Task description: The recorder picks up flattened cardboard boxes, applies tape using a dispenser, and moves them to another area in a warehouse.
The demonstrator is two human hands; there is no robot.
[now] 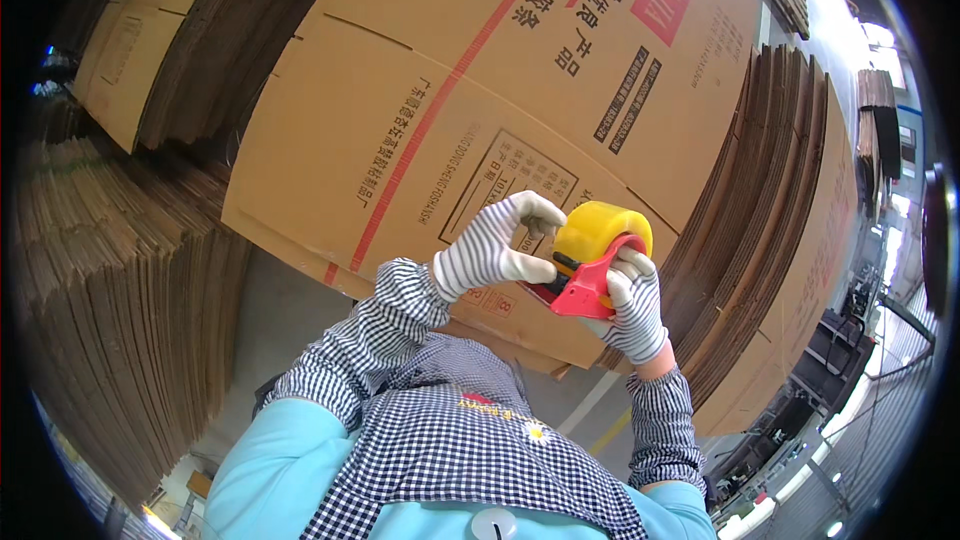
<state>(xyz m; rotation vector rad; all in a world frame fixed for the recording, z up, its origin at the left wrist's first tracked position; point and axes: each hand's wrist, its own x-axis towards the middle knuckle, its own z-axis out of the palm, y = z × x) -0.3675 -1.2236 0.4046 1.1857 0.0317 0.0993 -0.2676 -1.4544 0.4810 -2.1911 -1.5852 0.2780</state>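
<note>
A red hand-held tape dispenser point(582, 292) carries a thick roll of yellow tape point(600, 227). My right hand point(636, 318), in a striped glove with pale fingertips, is closed round the dispenser. From the left, my left hand point(490, 248), gloved alike, reaches toward its front end. The left fingers are curved and stand apart from the thumb, leaving a gap. That thumb lies at the dispenser's black front part; whether it touches is hard to tell. Beneath both hands is a large flat cardboard carton point(400, 100) with red stripes and dark print.
Stacks of flattened cardboard point(130, 310) rise at the left. Another bowed stack of cardboard point(760, 200) stands at the right, close to my right arm. More cardboard point(130, 60) leans at the far left. Grey floor point(275, 330) shows between the left stack and the carton.
</note>
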